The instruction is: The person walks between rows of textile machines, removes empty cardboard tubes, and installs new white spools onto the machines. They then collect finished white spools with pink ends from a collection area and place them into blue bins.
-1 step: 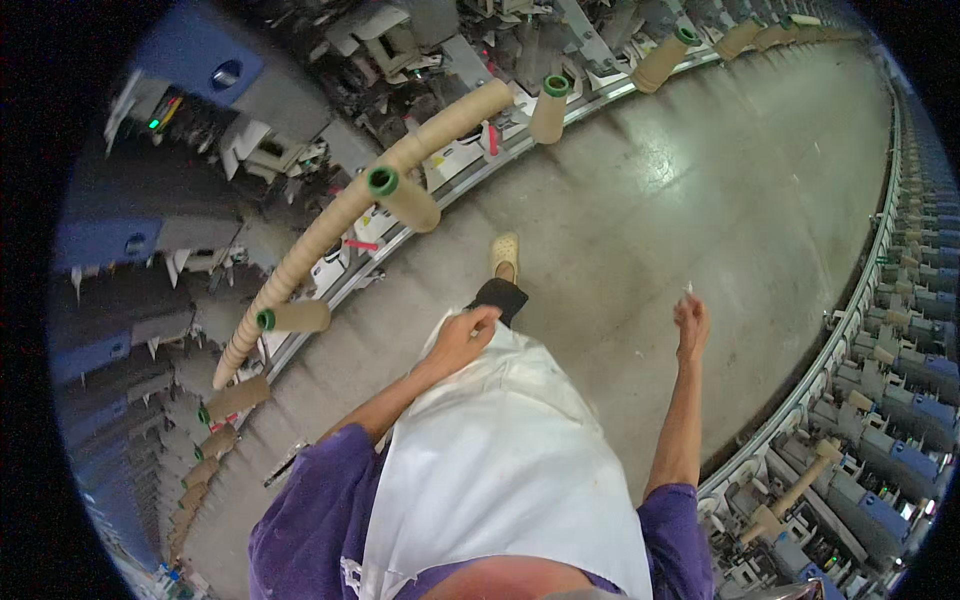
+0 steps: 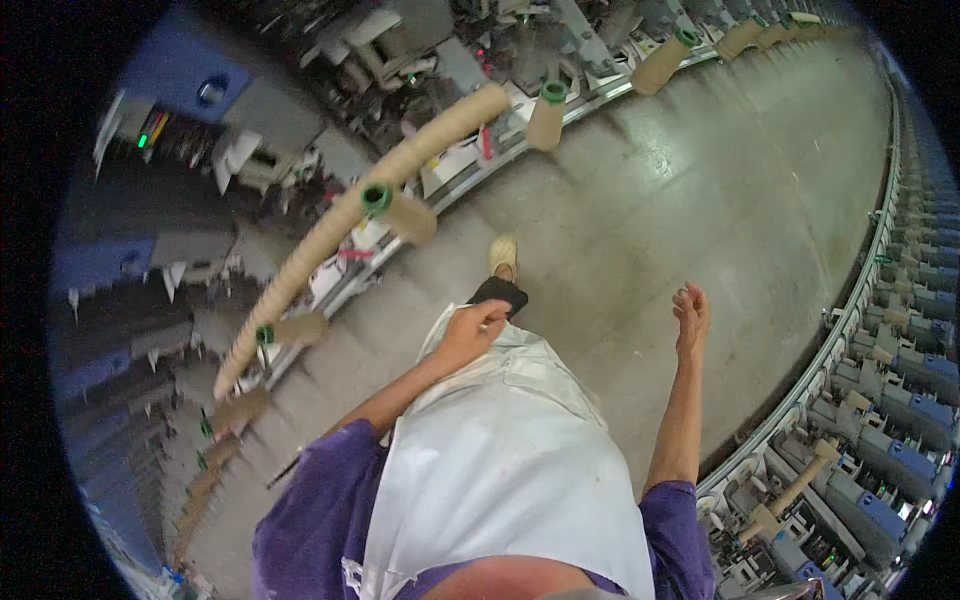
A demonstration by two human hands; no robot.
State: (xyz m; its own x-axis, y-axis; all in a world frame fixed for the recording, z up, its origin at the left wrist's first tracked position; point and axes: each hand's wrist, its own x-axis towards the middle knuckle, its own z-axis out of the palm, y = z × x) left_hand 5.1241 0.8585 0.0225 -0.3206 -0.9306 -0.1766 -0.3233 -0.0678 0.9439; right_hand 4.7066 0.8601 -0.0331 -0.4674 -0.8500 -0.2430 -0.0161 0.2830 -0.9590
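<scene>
My left hand [image 2: 467, 336] is in front of my white apron [image 2: 500, 440], near its upper edge in view. Its fingers are curled; whatever may be inside them is hidden. Out to the right, over the grey floor, my right hand [image 2: 691, 316] is open, with fingers apart and nothing visible in it. A tiny white speck [image 2: 638, 352] shows over the floor between the two hands.
A long machine row stands at left, with a rail [image 2: 465, 198] and tan yarn cones with green tips, one [image 2: 408, 220] jutting into the aisle. A long curved stack of tan tubes [image 2: 330, 240] runs beside them. Another machine row [image 2: 860, 440] lines the right. My beige clog [image 2: 503, 258] is on the floor.
My right hand has opened from a pinch on something small and white. A white speck now shows over the floor. My left hand has shifted slightly.
</scene>
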